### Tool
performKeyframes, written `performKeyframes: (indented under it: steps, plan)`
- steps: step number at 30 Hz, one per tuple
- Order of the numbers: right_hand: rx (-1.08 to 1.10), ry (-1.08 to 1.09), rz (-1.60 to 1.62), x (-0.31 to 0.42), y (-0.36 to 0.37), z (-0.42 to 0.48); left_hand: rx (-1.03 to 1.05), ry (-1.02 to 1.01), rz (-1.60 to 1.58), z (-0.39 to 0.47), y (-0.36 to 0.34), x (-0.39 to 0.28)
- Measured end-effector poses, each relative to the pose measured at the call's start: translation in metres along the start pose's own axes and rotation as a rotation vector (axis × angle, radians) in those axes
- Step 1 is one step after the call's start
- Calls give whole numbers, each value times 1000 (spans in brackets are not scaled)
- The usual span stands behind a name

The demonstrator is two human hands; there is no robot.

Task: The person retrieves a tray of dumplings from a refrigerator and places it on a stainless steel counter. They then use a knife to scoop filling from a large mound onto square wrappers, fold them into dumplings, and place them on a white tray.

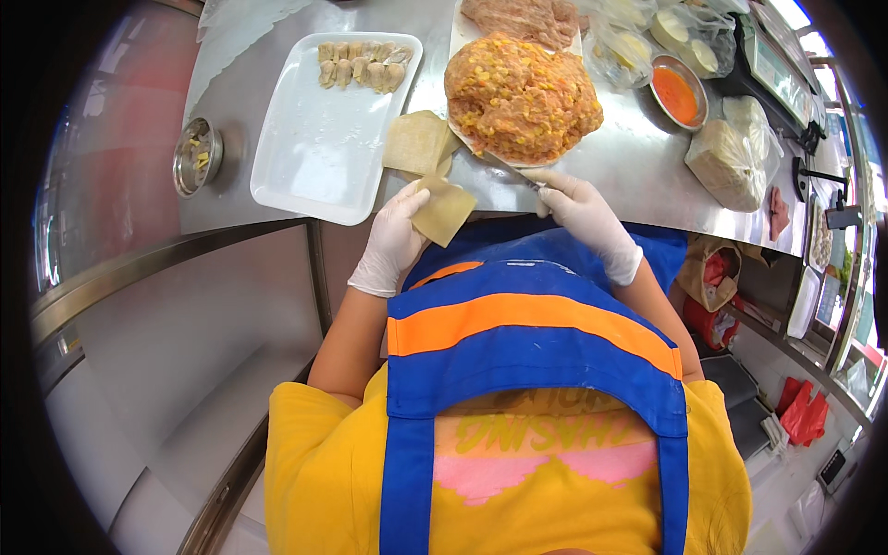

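My gloved left hand [392,239] holds a square dough wrapper [445,210] flat, just over the counter's front edge. No filling shows on it. In my gloved right hand [581,211] is a thin metal spatula or knife [510,168], its tip at the lower edge of a big mound of minced filling with yellow bits [524,97]. The mound rests on a white tray [457,35]. A stack of wrappers [415,143] lies between it and a white plastic tray [316,163], where two rows of wrapped dumplings [362,66] sit at the far end.
A small metal bowl with scraps [198,158] stands at the left. To the right are a bowl of orange liquid [674,94], a bagged pale block [732,163] and a scale [780,69]. Behind the mound lies more pale minced meat [520,19]. The steel counter [624,163] ends close before me.
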State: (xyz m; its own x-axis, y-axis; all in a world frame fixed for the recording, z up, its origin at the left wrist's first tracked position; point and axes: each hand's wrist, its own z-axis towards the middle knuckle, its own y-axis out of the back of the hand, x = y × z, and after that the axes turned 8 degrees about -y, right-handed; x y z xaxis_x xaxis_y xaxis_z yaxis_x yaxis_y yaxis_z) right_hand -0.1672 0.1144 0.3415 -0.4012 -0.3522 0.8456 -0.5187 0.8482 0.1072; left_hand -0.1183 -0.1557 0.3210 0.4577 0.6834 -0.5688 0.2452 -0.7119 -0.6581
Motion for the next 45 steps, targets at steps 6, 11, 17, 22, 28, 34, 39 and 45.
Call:
performKeyframes:
  steps: [6,11,17,22,28,34,39,45]
  plan:
    - [-470,269,-1027,22,-40,-3,-191,-175,28,39,-26,36]
    - [-351,166,-1001,26,-40,14,-281,-202,95,54,-69,23]
    - [-209,219,-608,19,-35,-1,-251,-44,-116,59,-70,12]
    - [-180,218,-796,27,-26,-14,-292,-94,-95,64,-53,19]
    - [-301,139,-783,23,-13,-10,-282,-125,-77,65,-55,27]
    - [-220,194,-562,27,-31,-3,-260,-93,-136,64,-59,23]
    - [-277,192,-692,36,-29,4,-270,-88,-143,69,-53,20]
    - [-175,269,-692,25,-31,-6,-242,-55,-333,61,-51,20]
